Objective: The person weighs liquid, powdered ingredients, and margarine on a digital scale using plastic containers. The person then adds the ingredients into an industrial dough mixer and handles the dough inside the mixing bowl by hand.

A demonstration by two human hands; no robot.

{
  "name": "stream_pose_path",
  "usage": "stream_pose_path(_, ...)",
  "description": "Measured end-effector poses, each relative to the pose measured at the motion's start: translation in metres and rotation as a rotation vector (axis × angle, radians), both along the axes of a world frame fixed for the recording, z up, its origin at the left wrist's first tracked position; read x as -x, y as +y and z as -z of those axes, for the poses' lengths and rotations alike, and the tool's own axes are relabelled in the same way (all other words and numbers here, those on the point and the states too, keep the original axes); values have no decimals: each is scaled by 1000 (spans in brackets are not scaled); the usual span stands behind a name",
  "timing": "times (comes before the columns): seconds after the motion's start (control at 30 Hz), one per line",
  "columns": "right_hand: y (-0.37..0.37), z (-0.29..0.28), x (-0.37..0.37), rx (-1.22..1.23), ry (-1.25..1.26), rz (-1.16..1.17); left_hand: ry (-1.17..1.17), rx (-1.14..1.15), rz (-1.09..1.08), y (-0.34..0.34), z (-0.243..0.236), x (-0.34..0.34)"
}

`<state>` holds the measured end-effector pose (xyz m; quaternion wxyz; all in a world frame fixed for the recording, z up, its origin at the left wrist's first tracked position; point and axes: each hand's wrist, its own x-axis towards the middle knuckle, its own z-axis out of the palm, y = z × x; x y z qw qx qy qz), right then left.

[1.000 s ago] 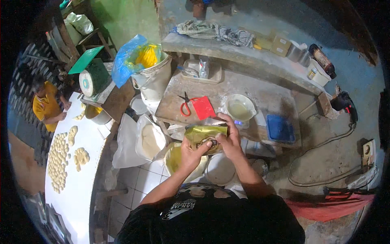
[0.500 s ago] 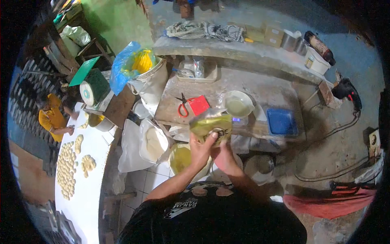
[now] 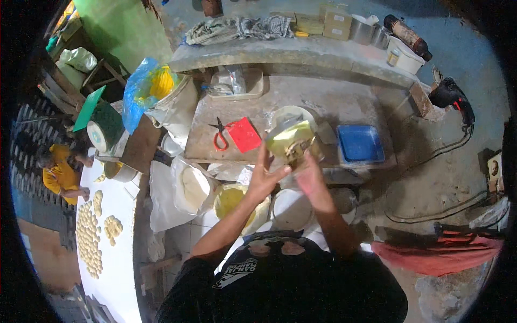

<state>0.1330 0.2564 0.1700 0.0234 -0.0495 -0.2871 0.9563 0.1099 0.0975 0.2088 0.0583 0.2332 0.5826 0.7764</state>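
My left hand (image 3: 265, 176) and my right hand (image 3: 311, 175) are closed around a gold foil pouch (image 3: 288, 141), which is held over the near side of the wooden table (image 3: 204, 151). Behind the pouch a pale bowl (image 3: 285, 112) is partly hidden. Left of my hands lie red-handled scissors (image 3: 219, 139) and a red flat piece (image 3: 246, 135). A blue tray (image 3: 360, 142) sits to the right. Under my hands stand a container of yellow stuff (image 3: 231, 203) and a sack of pale powder (image 3: 191, 188).
A co-worker (image 3: 58, 169) in yellow works at a white table (image 3: 110, 269) with dough pieces (image 3: 89, 242). A green scale (image 3: 103, 129) and white bucket (image 3: 177, 110) stand back left. A concrete ledge (image 3: 301, 56) runs behind. A cable (image 3: 431, 215) loops at right.
The pouch and both my hands have risen and moved forward and right over the table, the pouch now tilted in front of the bowl. The view has shifted slightly.
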Motion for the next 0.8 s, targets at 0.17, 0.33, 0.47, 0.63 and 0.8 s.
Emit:
stream_pose_path(0.17, 84, -26, 28, -345, -88, 343, -149, 211, -217, -78, 63, -10)
stream_pose_path(0.33, 129, -22, 37, -840, -77, 576, -507, 451, -481, -176, 156, -80)
stream_pose_path(0.47, 130, -30, 38, -1022, -191, 593, -658, 792, -669, -270, 287, -179)
stream_pose_path(0.63, 134, -14, 52, -1040, -156, 563, -950, 1175, -325, -341, 350, -285)
stream_pose_path(0.8, 131, -29, 45, -1225, -201, 627, -1195, 660, -535, -316, 328, -278)
